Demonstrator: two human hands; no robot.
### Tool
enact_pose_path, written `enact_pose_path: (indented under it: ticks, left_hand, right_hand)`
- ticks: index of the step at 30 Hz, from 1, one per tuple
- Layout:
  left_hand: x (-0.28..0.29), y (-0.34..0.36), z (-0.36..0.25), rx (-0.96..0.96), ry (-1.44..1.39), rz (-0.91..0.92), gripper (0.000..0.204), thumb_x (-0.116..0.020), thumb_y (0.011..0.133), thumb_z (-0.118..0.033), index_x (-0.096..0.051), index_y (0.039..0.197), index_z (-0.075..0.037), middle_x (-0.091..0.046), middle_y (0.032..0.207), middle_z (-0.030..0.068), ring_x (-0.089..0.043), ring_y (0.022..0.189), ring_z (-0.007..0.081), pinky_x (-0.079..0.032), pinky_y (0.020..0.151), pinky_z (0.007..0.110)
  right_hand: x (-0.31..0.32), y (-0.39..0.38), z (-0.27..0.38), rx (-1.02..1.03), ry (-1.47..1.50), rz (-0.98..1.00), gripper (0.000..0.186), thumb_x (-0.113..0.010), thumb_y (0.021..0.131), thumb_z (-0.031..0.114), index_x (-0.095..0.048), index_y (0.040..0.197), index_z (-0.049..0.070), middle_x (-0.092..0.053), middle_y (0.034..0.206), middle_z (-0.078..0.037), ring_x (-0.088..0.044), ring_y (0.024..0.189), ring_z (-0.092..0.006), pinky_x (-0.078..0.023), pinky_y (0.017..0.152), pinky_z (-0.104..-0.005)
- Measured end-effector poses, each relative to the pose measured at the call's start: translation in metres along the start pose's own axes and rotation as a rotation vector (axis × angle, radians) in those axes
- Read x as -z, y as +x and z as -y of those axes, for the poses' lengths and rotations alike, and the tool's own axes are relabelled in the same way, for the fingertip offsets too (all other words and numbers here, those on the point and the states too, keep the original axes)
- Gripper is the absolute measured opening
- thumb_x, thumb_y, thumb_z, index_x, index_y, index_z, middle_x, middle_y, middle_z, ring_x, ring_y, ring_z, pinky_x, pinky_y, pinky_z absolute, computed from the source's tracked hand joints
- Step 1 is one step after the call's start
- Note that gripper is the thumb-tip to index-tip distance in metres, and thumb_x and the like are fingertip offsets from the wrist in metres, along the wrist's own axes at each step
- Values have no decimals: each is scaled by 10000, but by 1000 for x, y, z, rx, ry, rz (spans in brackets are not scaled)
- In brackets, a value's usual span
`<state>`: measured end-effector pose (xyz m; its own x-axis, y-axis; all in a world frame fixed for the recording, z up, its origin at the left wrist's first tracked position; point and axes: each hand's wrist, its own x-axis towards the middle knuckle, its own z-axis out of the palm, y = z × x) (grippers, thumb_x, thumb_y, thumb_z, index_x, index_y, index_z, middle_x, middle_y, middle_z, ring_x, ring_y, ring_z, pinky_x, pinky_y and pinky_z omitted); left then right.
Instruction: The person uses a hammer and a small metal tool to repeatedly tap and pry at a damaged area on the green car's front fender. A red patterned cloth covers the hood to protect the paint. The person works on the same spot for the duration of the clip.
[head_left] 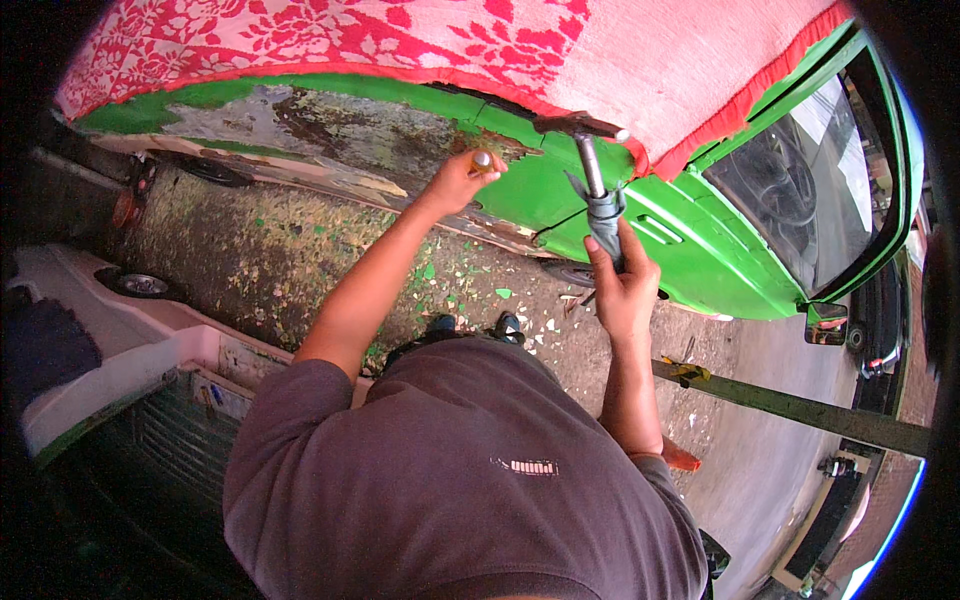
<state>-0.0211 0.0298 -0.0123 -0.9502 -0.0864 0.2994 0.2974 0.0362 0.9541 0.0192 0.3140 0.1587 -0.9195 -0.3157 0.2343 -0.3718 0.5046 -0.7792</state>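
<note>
Both hands busy at upper centre of frame: right hand clenched on hammer, handle upright, head just right of chisel gripped by left hand against green car panel.

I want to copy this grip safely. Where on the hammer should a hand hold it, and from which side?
Hold the hammer on the wrapped lower end of its handle, coming from below, as the right hand does. The handle stands nearly upright and the head is on top, against the green car body, so the lower end is the free part, probably giving most swing.
</note>
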Motion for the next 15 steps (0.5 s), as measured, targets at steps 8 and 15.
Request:
enact_pose_path:
  ticks: [8, 15]
  left_hand:
    - [8, 24, -59, -129, -9, -43, 94, -643, 934, -67, -589, 1005, -39, -665, 1036, 60, -623, 1037, 167, -491, 937, 342]
    - [-5, 37, -67, -162, -32, -3, 88, -645, 921, -34, -599, 995, -23, -667, 1056, 91, -629, 1057, 186, -499, 954, 359]
  right_hand:
    - [1, 8, -11, -100, 120, -52, 449, -724, 890, 172, -600, 1243, -77, -717, 931, -164, -643, 848, -139, -518, 769, -311]
    - [2, 10, -8, -116, 146, -37, 468, -728, 888, 178, -592, 1247, -90, -720, 950, -170, -645, 863, -142, -517, 784, -313]
